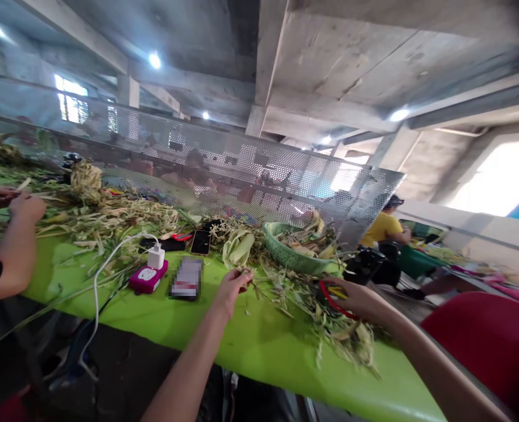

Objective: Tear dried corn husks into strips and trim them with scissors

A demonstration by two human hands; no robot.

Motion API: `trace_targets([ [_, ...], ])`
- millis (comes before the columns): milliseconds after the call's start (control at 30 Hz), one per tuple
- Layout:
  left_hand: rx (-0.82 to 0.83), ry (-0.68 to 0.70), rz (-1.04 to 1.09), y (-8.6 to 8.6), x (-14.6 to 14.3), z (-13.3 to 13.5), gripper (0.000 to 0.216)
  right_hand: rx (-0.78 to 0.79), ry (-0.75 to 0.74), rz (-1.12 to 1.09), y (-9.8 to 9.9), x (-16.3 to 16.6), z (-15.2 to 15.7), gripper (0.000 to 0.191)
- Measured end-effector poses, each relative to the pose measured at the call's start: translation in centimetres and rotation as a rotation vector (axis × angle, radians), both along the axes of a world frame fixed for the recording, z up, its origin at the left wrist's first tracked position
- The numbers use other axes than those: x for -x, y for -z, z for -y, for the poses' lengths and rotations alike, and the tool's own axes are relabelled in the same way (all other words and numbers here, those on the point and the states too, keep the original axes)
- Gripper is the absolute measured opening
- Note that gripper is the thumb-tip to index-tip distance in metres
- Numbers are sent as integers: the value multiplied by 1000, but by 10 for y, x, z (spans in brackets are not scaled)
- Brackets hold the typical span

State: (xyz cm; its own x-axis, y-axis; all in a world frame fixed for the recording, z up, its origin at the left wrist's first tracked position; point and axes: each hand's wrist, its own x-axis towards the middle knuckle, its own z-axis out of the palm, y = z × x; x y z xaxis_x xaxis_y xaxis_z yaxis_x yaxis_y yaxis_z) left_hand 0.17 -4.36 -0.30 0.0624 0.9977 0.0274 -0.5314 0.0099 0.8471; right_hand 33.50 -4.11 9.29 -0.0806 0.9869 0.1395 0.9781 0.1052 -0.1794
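Observation:
My left hand is closed in a pinch over the green table, with a thin bit of dried plant at its fingertips. Farther right, my right hand curls around a red-handled tool with some yellow on it, perhaps shears. Its working end is hidden among the leaf scraps beneath. Just beyond my left hand lies a pale green husk. A green basket of dried husks stands between and behind my hands.
A phone, a magenta power strip with a white charger, and another phone lie to the left. A co-worker's hands handle strips at far left. A perforated metal screen runs behind; a red chair is right.

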Motion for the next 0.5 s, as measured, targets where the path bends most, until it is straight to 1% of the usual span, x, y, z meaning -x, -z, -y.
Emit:
trace_targets([
  [100, -15, 6, 2, -2, 2, 3, 38, 119, -112, -188, -10, -2, 11, 62],
  [200, 2, -5, 10, -1, 1, 2, 40, 164, -100, -357, -14, 14, 29, 70],
  [267, 20, -15, 25, 1, 0, -1, 41, 162, -101, -485, -12, 33, 41, 70],
  [333, 30, -27, 44, 2, -2, -4, 41, 139, -152, -604, -6, 55, 50, 67],
  [367, 27, -29, 56, 3, -3, -5, 40, 149, -188, -630, -1, 66, 53, 66],
  [500, 10, -24, 118, 6, -2, -8, 37, 123, -202, -765, 32, 102, 52, 67],
])
